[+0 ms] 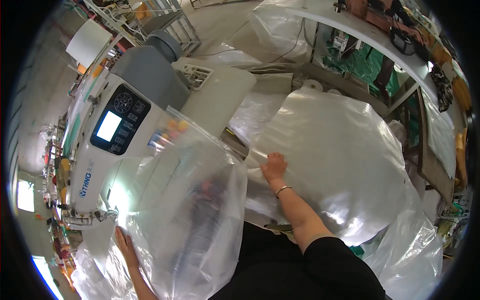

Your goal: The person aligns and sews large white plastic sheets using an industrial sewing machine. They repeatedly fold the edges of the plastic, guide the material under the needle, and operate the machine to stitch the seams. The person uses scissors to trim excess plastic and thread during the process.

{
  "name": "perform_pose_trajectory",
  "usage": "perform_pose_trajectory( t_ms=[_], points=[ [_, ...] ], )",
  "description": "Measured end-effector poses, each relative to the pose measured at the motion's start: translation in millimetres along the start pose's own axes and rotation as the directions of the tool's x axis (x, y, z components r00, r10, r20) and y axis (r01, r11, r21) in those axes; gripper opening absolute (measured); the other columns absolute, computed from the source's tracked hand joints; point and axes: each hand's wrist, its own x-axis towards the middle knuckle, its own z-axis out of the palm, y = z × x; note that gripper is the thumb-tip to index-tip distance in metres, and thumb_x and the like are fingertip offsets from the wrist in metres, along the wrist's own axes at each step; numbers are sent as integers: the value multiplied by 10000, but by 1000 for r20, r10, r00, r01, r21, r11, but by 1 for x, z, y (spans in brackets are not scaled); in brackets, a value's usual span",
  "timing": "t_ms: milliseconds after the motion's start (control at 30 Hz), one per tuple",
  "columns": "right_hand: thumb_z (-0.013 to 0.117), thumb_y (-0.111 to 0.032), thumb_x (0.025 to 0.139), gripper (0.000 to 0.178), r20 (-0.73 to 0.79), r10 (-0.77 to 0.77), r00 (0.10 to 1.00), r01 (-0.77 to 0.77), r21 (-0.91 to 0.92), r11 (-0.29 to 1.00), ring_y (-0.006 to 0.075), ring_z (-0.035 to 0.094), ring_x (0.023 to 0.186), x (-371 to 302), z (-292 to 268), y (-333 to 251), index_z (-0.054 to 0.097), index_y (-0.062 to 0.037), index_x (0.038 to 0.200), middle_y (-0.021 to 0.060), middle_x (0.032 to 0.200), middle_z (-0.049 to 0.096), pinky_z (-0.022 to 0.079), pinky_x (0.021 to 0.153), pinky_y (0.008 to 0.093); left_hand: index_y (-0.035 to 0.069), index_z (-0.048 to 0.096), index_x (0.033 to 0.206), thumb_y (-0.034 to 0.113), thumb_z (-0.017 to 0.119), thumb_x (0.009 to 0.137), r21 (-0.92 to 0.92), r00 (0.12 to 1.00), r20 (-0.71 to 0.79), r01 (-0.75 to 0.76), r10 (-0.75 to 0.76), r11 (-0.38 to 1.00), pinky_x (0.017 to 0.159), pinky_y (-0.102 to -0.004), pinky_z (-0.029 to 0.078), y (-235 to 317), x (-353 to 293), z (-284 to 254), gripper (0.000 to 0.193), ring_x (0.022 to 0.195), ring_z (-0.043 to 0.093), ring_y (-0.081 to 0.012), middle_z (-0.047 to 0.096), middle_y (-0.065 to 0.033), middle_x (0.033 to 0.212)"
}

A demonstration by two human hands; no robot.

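Note:
A white and grey sewing machine with a lit screen stands at the left. Just in front of its lit needle area my left hand lies with fingers stretched out, against a clear plastic sheet. That sheet drapes over the machine bed and down toward my lap, and blurred colours show through it. Farther right, my right hand rests on the left part of a large rounded piece of translucent plastic, its fingers slightly bent and apart. Neither hand visibly grips anything.
A white worktable with a dark bag and tools on it curves across the upper right. Beneath it lies green sheeting. More clear plastic hangs at the lower right. A metal rack stands behind the machine.

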Motion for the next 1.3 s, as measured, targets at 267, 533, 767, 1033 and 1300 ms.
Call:
perform_pose_trajectory(
  t_ms=[267, 533, 767, 1033, 1300],
  points=[
    [729, -227, 717, 313, 14, -1, 1000, 2, -6, 1000, 250, 513, 1126, 20, 33, 18, 636, -157, 1007, 41, 1113, 580, 436, 892, 445, -2, 320, 1455, 358, 386, 994, -33, 999, -24, -21, 21, 999, 1172, -384, 133, 15, 0, -3, 589, 1434, 215, -289, 299, -152, 1528],
    [701, -314, 754, 380, -36, 79, 996, -82, -99, 992, 283, 533, 1096, -7, -4, -30, 619, -118, 1068, 80, 1107, 591, 426, 915, 465, -13, 352, 1437, 282, 413, 991, -8, 997, -64, -38, 37, 999, 1162, -383, 176, 6, -2, 2, 538, 1415, 259, -293, 341, -154, 1504],
    [697, -305, 797, 227, 38, 50, 998, -61, 365, 929, 233, 608, 857, 5, 10, 24, 669, -103, 897, 42, 854, 643, 454, 805, 378, -27, 406, 1399, 259, 442, 986, -59, 990, -138, -41, 32, 997, 1143, -382, 229, 15, -1, -2, 503, 1378, 328, -304, 392, -179, 1463],
    [582, -84, 910, 102, 129, -116, 985, -104, 974, 202, 66, 529, 728, -19, -161, 111, 587, -47, 815, -16, 748, 595, 429, 681, 228, -1, 532, 1269, 49, 564, 899, -409, 897, -402, -357, 185, 840, 968, -391, 430, 196, -15, -22, 374, 1128, 547, -268, 547, -159, 1280],
    [567, -67, 918, 53, 227, -482, 846, -73, 945, 317, 60, 507, 750, -95, -321, 87, 579, -18, 935, -15, 800, 568, 419, 674, 211, 13, 256, 1458, 239, 768, 734, -440, 136, 284, -861, 949, 255, 1157, -528, 142, 479, -48, 80, 915, 1455, 143, -320, 321, -157, 1495]
  ],
)
